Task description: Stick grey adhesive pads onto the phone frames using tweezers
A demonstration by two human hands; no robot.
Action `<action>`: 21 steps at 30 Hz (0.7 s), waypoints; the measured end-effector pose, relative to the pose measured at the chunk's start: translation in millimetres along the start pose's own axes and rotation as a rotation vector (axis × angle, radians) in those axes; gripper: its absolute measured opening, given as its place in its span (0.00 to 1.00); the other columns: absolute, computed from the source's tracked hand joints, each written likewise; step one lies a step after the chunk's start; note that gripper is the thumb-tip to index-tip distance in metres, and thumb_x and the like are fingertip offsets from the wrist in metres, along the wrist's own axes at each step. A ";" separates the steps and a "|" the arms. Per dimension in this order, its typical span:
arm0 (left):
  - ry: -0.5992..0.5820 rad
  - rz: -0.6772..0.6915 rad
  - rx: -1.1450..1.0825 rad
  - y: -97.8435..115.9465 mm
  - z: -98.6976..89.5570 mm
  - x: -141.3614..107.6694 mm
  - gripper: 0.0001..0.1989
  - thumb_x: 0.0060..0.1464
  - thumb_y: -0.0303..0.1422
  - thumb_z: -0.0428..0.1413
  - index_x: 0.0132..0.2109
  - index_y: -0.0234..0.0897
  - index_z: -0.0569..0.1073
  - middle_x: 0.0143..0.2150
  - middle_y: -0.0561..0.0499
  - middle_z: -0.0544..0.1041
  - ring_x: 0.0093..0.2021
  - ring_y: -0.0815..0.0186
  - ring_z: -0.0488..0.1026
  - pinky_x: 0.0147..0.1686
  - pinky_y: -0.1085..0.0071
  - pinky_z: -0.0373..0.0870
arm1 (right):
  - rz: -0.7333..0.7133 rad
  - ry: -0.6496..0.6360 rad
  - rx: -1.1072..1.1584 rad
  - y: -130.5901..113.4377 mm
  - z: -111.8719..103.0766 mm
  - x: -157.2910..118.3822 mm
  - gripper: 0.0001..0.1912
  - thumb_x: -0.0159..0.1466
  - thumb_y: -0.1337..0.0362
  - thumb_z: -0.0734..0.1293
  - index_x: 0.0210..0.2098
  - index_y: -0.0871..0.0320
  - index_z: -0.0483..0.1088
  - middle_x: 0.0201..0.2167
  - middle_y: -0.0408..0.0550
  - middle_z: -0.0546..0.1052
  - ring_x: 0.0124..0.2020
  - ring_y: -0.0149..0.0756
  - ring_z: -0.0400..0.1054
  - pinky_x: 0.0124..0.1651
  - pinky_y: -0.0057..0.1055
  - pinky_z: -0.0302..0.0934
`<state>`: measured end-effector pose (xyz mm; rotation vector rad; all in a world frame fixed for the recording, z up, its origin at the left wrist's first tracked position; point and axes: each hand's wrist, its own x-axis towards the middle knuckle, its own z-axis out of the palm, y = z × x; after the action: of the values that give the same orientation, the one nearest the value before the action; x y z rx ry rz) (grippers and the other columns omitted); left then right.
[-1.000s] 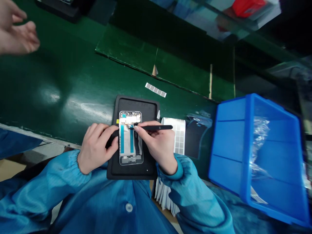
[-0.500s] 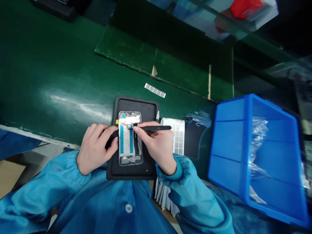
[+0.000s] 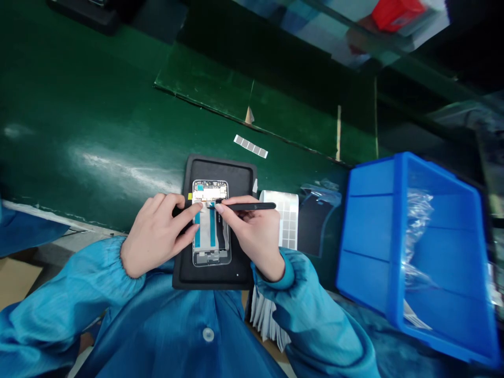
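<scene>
An opened smartphone (image 3: 205,226) lies in a black tray (image 3: 220,170), its circuit board at the far end and two teal strips down its middle. Black tweezers (image 3: 258,206) are pinched in my right hand (image 3: 255,231), their tip over the phone just below the board. My left hand (image 3: 157,231) reaches in from the left with thumb and forefinger apart. Its forefinger tip is over the phone near the top of the left teal strip, close to the tweezer tip. Whether that fingertip presses on anything is hard to see.
A sheet of grey stickers (image 3: 289,223) lies right of the tray, and a short sticker strip (image 3: 251,146) beyond it. Near a dark film-wrapped sheet (image 3: 311,226) stands a blue bin (image 3: 368,236) holding clear plastic bags (image 3: 417,226). Folded papers (image 3: 265,320) sit below the table edge.
My left hand has moved right, from the phone's left edge to over its inside, with the forefinger extended. My right hand and the tweezers have stayed nearly still.
</scene>
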<state>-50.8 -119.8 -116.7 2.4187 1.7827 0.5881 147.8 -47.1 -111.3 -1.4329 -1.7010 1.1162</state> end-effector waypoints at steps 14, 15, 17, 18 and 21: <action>-0.131 0.139 0.152 9.0 -9.3 10.8 0.19 0.65 0.33 0.50 0.59 0.35 0.73 0.57 0.42 0.75 0.53 0.51 0.68 0.46 0.54 0.66 | 0.024 0.087 0.073 -6.2 -11.2 -9.8 0.06 0.58 0.62 0.76 0.33 0.56 0.79 0.32 0.47 0.83 0.32 0.37 0.78 0.35 0.32 0.75; -0.147 0.141 0.132 9.4 -9.2 12.5 0.19 0.65 0.33 0.50 0.60 0.34 0.72 0.57 0.42 0.75 0.53 0.50 0.69 0.48 0.54 0.66 | 0.027 0.097 0.073 -7.3 -14.4 -14.7 0.05 0.58 0.62 0.76 0.33 0.55 0.79 0.32 0.47 0.83 0.32 0.37 0.78 0.35 0.32 0.75; -0.171 0.131 0.105 8.4 -9.9 15.3 0.20 0.65 0.32 0.50 0.61 0.37 0.71 0.57 0.42 0.75 0.53 0.50 0.69 0.49 0.52 0.66 | 0.035 0.102 0.072 -8.0 -20.3 -26.8 0.05 0.57 0.62 0.76 0.33 0.55 0.79 0.32 0.47 0.83 0.32 0.38 0.78 0.36 0.33 0.76; -0.183 0.130 0.099 7.0 -10.9 16.2 0.20 0.65 0.32 0.50 0.62 0.38 0.71 0.57 0.42 0.75 0.53 0.50 0.70 0.50 0.52 0.66 | 0.041 0.105 0.078 -7.5 -22.8 -33.5 0.05 0.57 0.62 0.76 0.33 0.54 0.79 0.32 0.47 0.83 0.32 0.38 0.78 0.36 0.33 0.76; -0.231 0.165 0.072 -1.0 -16.1 16.6 0.20 0.64 0.35 0.53 0.61 0.40 0.71 0.59 0.41 0.73 0.54 0.49 0.69 0.51 0.52 0.67 | 0.068 0.116 0.107 -2.8 -27.4 -51.8 0.05 0.57 0.62 0.76 0.33 0.54 0.79 0.31 0.47 0.83 0.32 0.39 0.78 0.37 0.34 0.76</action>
<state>-53.1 -106.5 -97.8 2.5760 1.5499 0.2459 181.0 -92.4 -94.5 -1.4680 -1.5004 1.1208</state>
